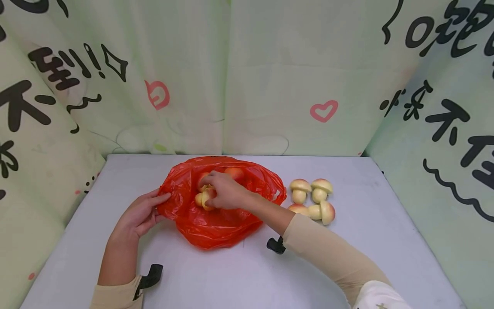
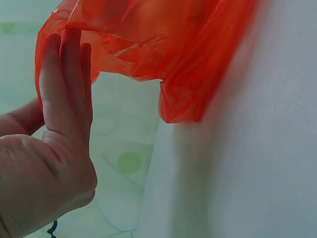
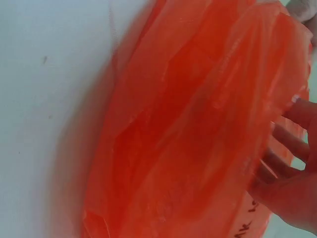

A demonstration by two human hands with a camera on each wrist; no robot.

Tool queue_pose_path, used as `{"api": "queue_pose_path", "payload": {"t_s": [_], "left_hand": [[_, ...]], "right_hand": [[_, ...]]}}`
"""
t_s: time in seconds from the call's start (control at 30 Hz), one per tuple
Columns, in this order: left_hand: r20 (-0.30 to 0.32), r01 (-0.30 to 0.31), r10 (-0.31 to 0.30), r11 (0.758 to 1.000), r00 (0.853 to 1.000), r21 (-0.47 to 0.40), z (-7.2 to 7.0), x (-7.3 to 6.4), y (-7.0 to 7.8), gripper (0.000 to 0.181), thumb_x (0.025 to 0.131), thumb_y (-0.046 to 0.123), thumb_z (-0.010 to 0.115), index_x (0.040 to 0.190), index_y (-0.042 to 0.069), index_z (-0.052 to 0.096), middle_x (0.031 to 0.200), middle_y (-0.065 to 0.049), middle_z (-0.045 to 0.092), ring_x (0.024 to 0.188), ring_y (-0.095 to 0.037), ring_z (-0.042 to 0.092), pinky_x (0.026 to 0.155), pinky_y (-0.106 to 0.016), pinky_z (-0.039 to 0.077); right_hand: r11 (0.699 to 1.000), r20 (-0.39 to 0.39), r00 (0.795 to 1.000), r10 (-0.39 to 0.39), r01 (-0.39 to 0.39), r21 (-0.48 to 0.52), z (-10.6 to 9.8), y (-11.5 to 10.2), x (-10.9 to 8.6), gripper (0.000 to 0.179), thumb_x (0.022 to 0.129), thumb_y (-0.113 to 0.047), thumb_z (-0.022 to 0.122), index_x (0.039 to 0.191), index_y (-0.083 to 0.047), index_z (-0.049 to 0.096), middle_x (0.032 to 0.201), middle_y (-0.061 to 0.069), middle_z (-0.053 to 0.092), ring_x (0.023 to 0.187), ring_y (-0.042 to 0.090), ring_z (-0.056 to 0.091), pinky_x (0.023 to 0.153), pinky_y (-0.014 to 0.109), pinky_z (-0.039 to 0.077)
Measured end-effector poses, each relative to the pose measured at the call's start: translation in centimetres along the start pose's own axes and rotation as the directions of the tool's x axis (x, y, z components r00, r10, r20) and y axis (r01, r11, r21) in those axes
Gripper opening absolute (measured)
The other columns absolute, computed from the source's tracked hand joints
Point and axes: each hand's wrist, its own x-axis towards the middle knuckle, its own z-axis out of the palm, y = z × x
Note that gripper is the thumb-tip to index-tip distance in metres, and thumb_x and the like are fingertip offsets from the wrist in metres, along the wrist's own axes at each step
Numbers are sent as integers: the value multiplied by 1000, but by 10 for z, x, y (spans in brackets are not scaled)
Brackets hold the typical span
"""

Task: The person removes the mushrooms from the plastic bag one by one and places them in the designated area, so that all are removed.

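Note:
A crumpled red plastic bag (image 1: pixel 227 231) lies open on the table. My left hand (image 1: pixel 140 212) pinches its left edge between thumb and fingers; in the left wrist view the fingers (image 2: pixel 72 84) run up straight behind the thin plastic. Reaching into the mouth of the bag, my right hand (image 1: pixel 225 191) has thumb and fingers around a cream toy mushroom (image 1: pixel 204 198) with a reddish cap. Beyond that hand, a rounded orange-red shape (image 1: pixel 234 173) shows inside the bag. In the right wrist view, the bag's side partly hides the right fingertips.
Several similar toy mushrooms (image 1: pixel 319 191) sit grouped on the white table (image 1: pixel 216 279), to the right of the bag, close to my right forearm. A pale curtain (image 1: pixel 266 86) with black lettering and pink hearts hangs behind the table and along both sides.

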Motion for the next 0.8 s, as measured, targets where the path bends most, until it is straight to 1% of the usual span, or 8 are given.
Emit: {"api": "queue_pose_path", "payload": {"t_s": [0.13,0.3,0.4,0.53,0.7,0.8], "left_hand": [[-3,-1,1,1000,1000,4,0,1,0,70,104,31,66,162,14,33,116,9,71,102,-10,73,91,-25,61],[0,-4,4,1000,1000,5,0,1,-1,70,104,31,66,162,14,33,116,9,71,101,-10,73,90,-25,61],[-4,-1,1,1000,1000,3,0,1,-2,69,104,31,66,162,14,33,116,9,72,101,-10,73,90,-24,60],[-1,-2,2,1000,1000,4,0,0,-1,69,104,30,66,162,14,33,115,10,72,101,-10,74,91,-25,60],[1,1,-1,1000,1000,10,1,-1,-1,69,104,31,65,163,15,32,116,10,72,102,-10,73,91,-26,60],[-9,4,-4,1000,1000,11,1,-1,-1,69,104,31,65,163,15,33,116,10,71,103,-10,73,92,-26,60]], "right_hand": [[999,-2,1000,-10,10,-42,6,1,3,48,90,-20,82,134,-13,66,132,4,60,115,17,55,83,21,58],[999,-1,1000,-12,12,-35,12,1,5,49,89,-15,83,135,-12,65,132,5,59,114,17,55,81,19,58],[999,6,1000,-4,4,-43,14,0,7,51,88,-12,83,136,-13,65,132,4,58,115,16,54,80,19,58],[996,28,1000,1,1,-84,17,-3,8,53,88,-11,83,138,-15,66,134,3,58,118,17,53,80,20,58],[992,47,999,16,-10,-124,20,-5,9,56,88,-10,82,141,-16,64,137,4,56,121,17,52,81,20,58],[990,49,999,14,-7,-144,21,-6,9,57,88,-10,82,141,-16,64,138,4,56,122,17,51,82,20,58]]}}
